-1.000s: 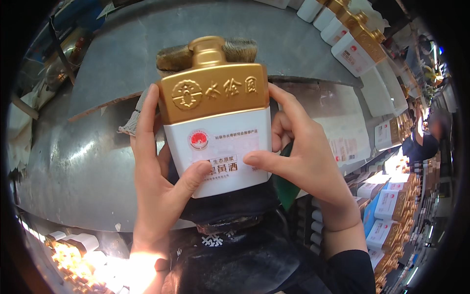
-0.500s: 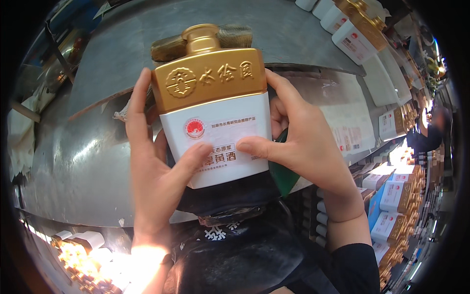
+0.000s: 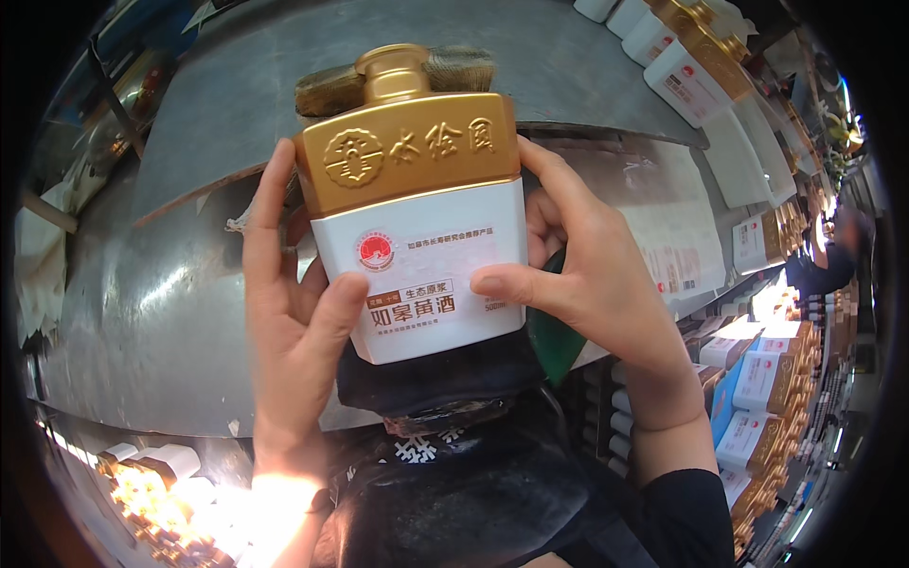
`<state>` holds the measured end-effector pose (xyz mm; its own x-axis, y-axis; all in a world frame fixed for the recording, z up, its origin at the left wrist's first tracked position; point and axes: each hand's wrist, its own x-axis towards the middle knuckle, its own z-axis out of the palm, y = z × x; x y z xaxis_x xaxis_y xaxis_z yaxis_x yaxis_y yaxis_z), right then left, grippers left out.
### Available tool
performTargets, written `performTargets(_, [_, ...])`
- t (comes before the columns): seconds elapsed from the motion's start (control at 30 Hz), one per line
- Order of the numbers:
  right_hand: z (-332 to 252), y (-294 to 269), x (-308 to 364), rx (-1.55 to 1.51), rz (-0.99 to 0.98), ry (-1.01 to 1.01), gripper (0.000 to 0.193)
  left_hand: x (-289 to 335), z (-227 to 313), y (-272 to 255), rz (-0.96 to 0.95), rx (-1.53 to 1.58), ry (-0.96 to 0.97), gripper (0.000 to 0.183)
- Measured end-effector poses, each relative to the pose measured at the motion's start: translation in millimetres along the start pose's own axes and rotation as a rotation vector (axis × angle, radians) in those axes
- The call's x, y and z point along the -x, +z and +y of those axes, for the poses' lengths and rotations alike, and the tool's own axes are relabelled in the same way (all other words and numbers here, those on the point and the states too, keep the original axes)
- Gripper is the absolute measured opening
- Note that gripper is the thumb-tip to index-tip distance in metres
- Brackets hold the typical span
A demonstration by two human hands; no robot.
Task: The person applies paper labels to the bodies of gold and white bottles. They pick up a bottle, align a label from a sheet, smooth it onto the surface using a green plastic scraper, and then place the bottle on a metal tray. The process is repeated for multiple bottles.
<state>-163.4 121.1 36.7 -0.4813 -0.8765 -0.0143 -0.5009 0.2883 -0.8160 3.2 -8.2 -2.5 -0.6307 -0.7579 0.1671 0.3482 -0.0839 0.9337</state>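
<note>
A flat-sided bottle (image 3: 436,213) with a gold shoulder and neck and a white body stands nearly upright before me, slightly tilted. Its front carries a round red emblem and brown lettering. My left hand (image 3: 301,303) is closed round its left side, the thumb at the left edge of the lettering. On the opposite side my right hand (image 3: 587,260) grips it, thumb lying on the lower right of the white front and index finger up along the gold side. The bottle's back and the fingers behind it are hidden.
Behind the bottle's neck lies a brownish cylinder (image 3: 459,69) on the grey metal table (image 3: 237,76). A printed white sheet (image 3: 658,213) lies to the right. More gold-and-white bottles (image 3: 686,83) stand at the far right, several others (image 3: 748,431) lower right. Something green (image 3: 557,341) hangs beside the bottle.
My left thumb has slid left across the bottle's front, uncovering the lettering. The right hand and the bottle have shifted very slightly rightward; the right hand keeps its hold.
</note>
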Motion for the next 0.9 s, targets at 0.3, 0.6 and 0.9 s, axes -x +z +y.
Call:
performTargets(0.3, [2.0, -0.3, -1.0, 0.023, 0.005, -0.045, 0.084, 3.3, -1.0, -6.2, -0.092, -0.183, 0.038, 0.103])
performTargets(0.6, [1.1, -3.7, -1.6, -0.005, -0.035, -0.003, 0.084, 4.9, 1.3, -10.5, -0.152, -0.189, 0.001, 0.107])
performTargets(0.9, [2.5, -3.2, -1.8, 0.014, -0.037, -0.032, 0.083, 4.9, -2.5, -9.1, -0.147, -0.173, 0.008, 0.109])
